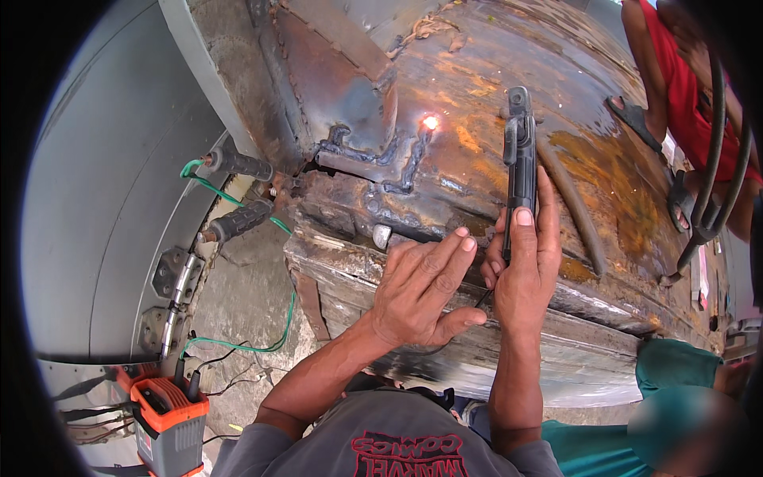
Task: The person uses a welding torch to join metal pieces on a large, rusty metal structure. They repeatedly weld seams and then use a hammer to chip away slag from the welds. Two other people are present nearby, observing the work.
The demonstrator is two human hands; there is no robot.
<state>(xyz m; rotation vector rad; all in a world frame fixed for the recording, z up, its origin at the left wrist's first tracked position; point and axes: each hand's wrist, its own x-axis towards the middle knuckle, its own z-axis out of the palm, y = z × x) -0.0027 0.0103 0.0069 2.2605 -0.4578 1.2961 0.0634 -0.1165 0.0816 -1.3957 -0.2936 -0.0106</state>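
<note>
While a spot (430, 122) glows orange-white at the tip of a dark weld bead (411, 167), a bare-handed person holds a black electrode holder (520, 151) upright over rusted metal plating (477, 63), just right of the bead. The right hand (520, 254) wraps around its handle, thumb laid along the near face; no rod can be made out in its jaws. The left hand (421, 286) is loosely spread, back upward and gripping nothing visible, above the near ledge; whether it touches the metal cannot be told.

Burns look like the chief danger: a slip of the ungloved fingers toward the glowing spot could bring them against hot metal. A wet-looking patch (588, 159) right of the holder could raise the risk of shock if current strays. Nearby, a person in red (687, 79) stands in open sandals (633, 121), feet exposed to any spatter, and a drooping thick cable (706, 215) could snag.
</note>
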